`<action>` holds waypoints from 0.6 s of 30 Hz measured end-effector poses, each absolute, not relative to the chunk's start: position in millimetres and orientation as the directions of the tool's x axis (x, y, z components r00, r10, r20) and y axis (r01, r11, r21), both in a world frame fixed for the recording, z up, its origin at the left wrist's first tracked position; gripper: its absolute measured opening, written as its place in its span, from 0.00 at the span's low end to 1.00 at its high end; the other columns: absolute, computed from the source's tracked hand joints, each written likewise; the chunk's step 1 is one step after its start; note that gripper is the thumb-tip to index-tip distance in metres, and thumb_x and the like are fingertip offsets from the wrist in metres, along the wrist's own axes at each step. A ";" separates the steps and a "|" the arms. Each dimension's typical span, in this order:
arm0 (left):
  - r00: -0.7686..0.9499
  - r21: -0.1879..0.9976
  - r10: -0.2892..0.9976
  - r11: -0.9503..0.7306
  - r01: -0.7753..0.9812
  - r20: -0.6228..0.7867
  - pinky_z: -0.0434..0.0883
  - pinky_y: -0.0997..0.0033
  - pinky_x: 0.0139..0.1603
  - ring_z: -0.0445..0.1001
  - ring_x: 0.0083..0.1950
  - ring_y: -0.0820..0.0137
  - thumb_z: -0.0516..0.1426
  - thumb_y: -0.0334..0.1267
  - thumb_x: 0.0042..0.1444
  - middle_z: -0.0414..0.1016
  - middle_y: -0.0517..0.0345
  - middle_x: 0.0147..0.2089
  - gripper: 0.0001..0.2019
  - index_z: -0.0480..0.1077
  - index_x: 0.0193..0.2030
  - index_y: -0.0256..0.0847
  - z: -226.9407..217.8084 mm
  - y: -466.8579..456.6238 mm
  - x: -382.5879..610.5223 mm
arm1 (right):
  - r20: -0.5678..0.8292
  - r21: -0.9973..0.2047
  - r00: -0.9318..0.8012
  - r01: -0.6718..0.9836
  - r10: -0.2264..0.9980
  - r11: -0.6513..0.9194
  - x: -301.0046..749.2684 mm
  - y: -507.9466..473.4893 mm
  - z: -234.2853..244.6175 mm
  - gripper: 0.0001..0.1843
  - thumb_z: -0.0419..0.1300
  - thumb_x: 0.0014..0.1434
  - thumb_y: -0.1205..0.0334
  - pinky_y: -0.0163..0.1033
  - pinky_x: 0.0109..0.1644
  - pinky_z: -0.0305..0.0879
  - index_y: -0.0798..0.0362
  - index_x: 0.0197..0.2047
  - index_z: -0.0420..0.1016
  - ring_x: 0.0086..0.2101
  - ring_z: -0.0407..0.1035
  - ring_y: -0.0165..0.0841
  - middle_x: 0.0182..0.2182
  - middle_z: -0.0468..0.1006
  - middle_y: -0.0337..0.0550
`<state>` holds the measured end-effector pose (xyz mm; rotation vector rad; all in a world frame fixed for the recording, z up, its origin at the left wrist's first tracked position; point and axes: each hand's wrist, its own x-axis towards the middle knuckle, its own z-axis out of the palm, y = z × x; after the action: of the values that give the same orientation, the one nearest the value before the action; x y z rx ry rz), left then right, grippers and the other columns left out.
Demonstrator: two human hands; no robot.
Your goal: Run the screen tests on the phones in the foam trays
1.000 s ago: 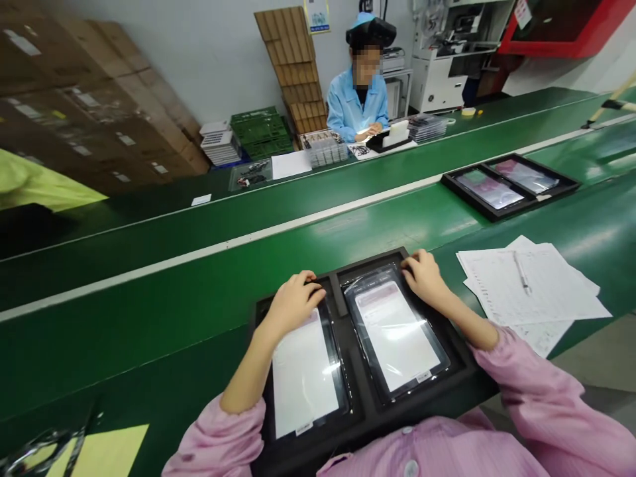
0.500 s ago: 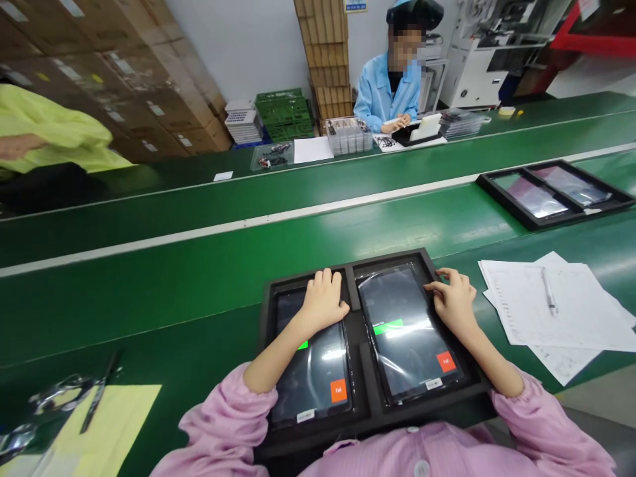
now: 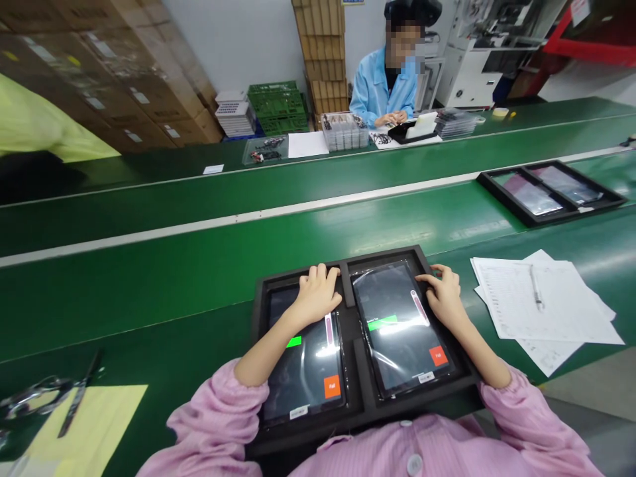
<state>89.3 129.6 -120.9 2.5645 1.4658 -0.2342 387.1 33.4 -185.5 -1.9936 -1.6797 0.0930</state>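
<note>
Two tablets lie side by side in a black foam tray (image 3: 365,377). Both screens are lit, with a green strip, a red-orange "Fail" box and a vertical pinkish slider. My left hand (image 3: 318,291) rests over the upper right edge of the left tablet (image 3: 308,371), fingers apart and holding nothing; it covers part of that screen. At the upper right edge of the right tablet (image 3: 397,324), my right hand (image 3: 444,295) reaches in with a finger extended to the side, its other fingers loosely bent and nothing in its grasp.
Papers with a pen (image 3: 535,288) lie to the right. Further back stands another black tray (image 3: 561,192) with two tablets. At left are a yellow sheet (image 3: 106,417), a dark pen-like stick (image 3: 79,394) and clear plastic. A person in blue (image 3: 385,86) sits across the green bench.
A vertical slider has appeared on both tablet screens. My hands stay at the tablets' edges with little movement. The view has shifted slightly.
</note>
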 end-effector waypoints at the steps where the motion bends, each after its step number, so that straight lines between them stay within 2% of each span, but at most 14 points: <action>1: 0.514 0.113 0.827 -0.502 0.858 -0.228 0.66 0.46 0.53 0.62 0.57 0.49 0.51 0.35 0.60 0.62 0.40 0.55 0.21 0.61 0.60 0.36 -121.0 132.4 84.7 | 0.297 -0.435 0.219 0.898 0.930 -0.073 386.9 33.2 -186.6 0.22 0.51 0.53 0.74 0.53 0.48 0.66 0.49 0.44 0.81 0.48 0.61 0.47 0.50 0.64 0.52; 3: 0.574 0.248 0.784 -0.522 0.816 -0.237 0.64 0.44 0.58 0.61 0.59 0.50 0.52 0.39 0.62 0.61 0.41 0.56 0.23 0.58 0.63 0.37 -121.2 140.0 69.8 | 0.364 -0.439 0.194 0.898 0.911 -0.016 386.4 32.8 -187.7 0.20 0.51 0.55 0.73 0.53 0.50 0.65 0.52 0.45 0.80 0.48 0.61 0.46 0.49 0.65 0.53; 5: 0.681 0.446 0.694 -0.546 0.709 -0.234 0.60 0.44 0.65 0.59 0.64 0.52 0.53 0.45 0.64 0.60 0.42 0.60 0.27 0.53 0.66 0.40 -121.1 148.6 49.2 | 0.446 -0.440 0.161 0.896 0.880 0.059 385.3 32.1 -185.3 0.16 0.51 0.59 0.71 0.53 0.52 0.64 0.54 0.43 0.78 0.48 0.62 0.46 0.47 0.65 0.54; 7: 0.785 0.617 0.582 -0.544 0.569 -0.210 0.56 0.46 0.69 0.56 0.68 0.54 0.56 0.51 0.62 0.55 0.43 0.66 0.34 0.46 0.69 0.44 -120.9 155.5 28.5 | 0.508 -0.439 0.115 0.887 0.853 0.141 383.1 30.8 -178.9 0.12 0.51 0.64 0.67 0.51 0.52 0.64 0.54 0.42 0.77 0.47 0.63 0.45 0.46 0.66 0.54; 8: 0.822 0.665 0.534 -0.542 0.513 -0.199 0.54 0.46 0.70 0.53 0.70 0.53 0.58 0.54 0.60 0.51 0.43 0.69 0.39 0.43 0.70 0.45 -121.0 157.7 20.1 | 0.527 -0.438 0.081 0.879 0.846 0.188 381.6 30.0 -174.5 0.11 0.52 0.66 0.65 0.50 0.51 0.64 0.54 0.41 0.76 0.47 0.63 0.44 0.46 0.67 0.53; 11: 0.862 0.670 0.460 -0.573 0.472 -0.213 0.48 0.41 0.72 0.44 0.73 0.47 0.65 0.58 0.50 0.42 0.40 0.72 0.52 0.39 0.72 0.46 -122.8 159.6 7.2 | 0.543 -0.403 -0.111 0.835 0.832 0.375 376.8 27.6 -160.9 0.15 0.51 0.70 0.62 0.47 0.47 0.62 0.53 0.34 0.74 0.44 0.65 0.41 0.43 0.70 0.50; 14: 0.851 0.610 0.458 -0.605 0.511 -0.258 0.45 0.34 0.70 0.41 0.74 0.41 0.69 0.57 0.44 0.42 0.38 0.72 0.59 0.37 0.74 0.46 -125.1 158.3 8.1 | 0.539 -0.343 -0.331 0.753 0.774 0.561 373.7 25.7 -151.7 0.21 0.47 0.72 0.60 0.46 0.45 0.58 0.54 0.29 0.70 0.41 0.66 0.38 0.40 0.73 0.47; 18: 0.851 0.592 0.447 -0.619 0.517 -0.276 0.45 0.33 0.70 0.42 0.73 0.40 0.70 0.57 0.42 0.42 0.38 0.72 0.62 0.34 0.74 0.47 -125.1 158.3 10.7 | 0.564 -0.363 -0.385 0.678 0.730 0.639 373.5 24.0 -147.9 0.24 0.45 0.73 0.60 0.46 0.45 0.57 0.54 0.28 0.72 0.40 0.65 0.37 0.41 0.73 0.47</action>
<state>10.7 158.3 -125.1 2.3326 0.6963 -0.1319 373.5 24.0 -147.9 -1.0928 -2.1456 0.0935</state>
